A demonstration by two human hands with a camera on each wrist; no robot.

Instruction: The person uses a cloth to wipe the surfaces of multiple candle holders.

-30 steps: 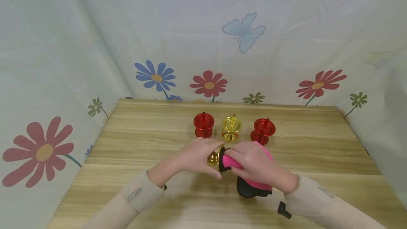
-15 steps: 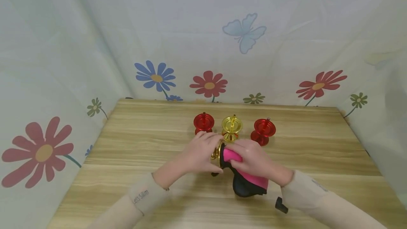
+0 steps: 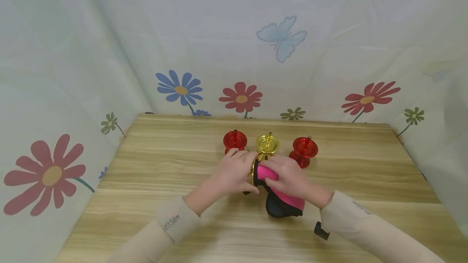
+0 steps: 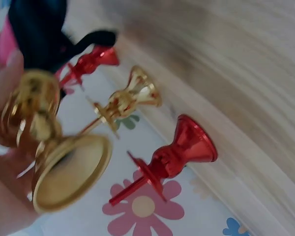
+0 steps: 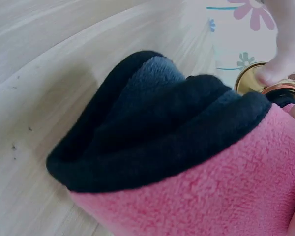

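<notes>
My left hand (image 3: pixel 235 173) grips a shiny gold candle holder (image 4: pixel 73 169) lying on its side, its round base facing out in the left wrist view. In the head view only part of its dish rim shows between the hands. My right hand (image 3: pixel 290 177) holds a fluffy pink cloth (image 3: pixel 289 199) with a black border, bunched against the dish side of the holder. The cloth's loose end hangs toward the table in folds, seen large in the right wrist view. The holder's spike end is hidden by the cloth.
Beyond the hands stand three upright candle holders in a row: a red one (image 3: pixel 235 139) on the left, a gold one (image 3: pixel 267 145) in the middle and another red one (image 3: pixel 305 147) on the right. A flowered curtain hangs behind the wooden table (image 3: pixel 168 149).
Both hands have shifted slightly away from the body with the holder and cloth. The left hand now covers the holder's base, which showed earlier. The cloth's hanging end has moved a little left.
</notes>
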